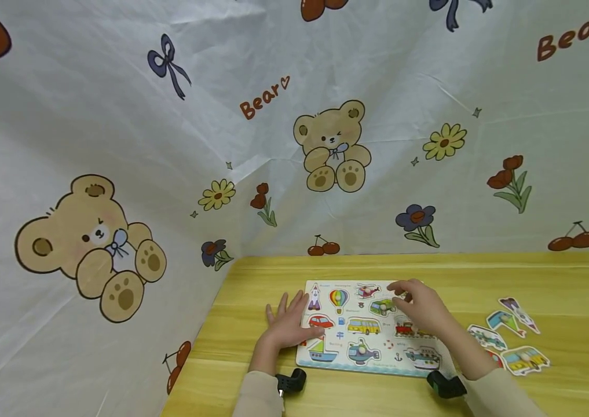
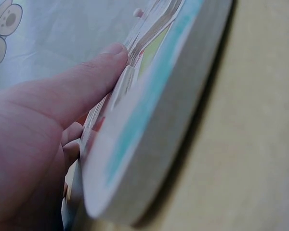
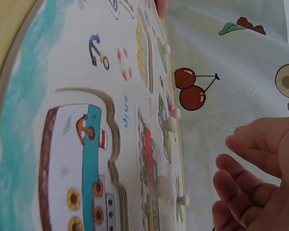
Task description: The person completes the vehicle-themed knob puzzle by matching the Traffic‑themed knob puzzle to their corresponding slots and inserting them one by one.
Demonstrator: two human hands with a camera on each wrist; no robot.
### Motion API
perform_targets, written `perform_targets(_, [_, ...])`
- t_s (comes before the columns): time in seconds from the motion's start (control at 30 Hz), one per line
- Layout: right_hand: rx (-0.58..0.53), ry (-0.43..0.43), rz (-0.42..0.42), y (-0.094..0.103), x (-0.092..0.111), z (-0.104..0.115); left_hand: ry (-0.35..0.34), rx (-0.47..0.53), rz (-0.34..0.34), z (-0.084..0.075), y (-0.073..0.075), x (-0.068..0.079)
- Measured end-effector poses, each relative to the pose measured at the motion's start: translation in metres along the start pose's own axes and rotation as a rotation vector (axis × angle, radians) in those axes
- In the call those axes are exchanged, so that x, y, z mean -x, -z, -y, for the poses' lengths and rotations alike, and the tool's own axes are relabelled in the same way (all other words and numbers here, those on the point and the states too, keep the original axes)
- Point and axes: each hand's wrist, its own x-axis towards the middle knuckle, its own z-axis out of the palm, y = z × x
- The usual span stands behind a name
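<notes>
A flat puzzle board (image 1: 388, 366) printed with vehicles lies on the table. My left hand (image 1: 286, 324) rests on its left side, fingers spread along the edge and thumb on the top face near the red car picture. In the left wrist view the thumb (image 2: 94, 79) presses along the board's surface. My right hand (image 1: 421, 304) hovers over the upper right part, fingers loosely bent with nothing between them, as the right wrist view confirms. Near it are a green jeep piece (image 1: 381, 307), a red helicopter piece (image 1: 367, 291) and a train piece (image 1: 405, 329), with small round knobs (image 3: 163, 186) standing up.
Right of the board lie several loose pieces: a rocket (image 1: 520, 314), a sailboat (image 1: 505, 322), a ship (image 1: 486, 336), a yellow bus (image 1: 526, 360) and a partly hidden red one (image 1: 496, 358). A bear-printed cloth (image 1: 377, 226) hangs behind the wooden table (image 1: 268, 272).
</notes>
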Motion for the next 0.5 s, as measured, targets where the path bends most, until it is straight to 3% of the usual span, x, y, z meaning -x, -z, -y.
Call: perform_targets(0.5, [0.078,-0.076,-0.07,0.044,0.045,-0.036,-0.001,0.006,-0.003,-0.002,0.002,0.001])
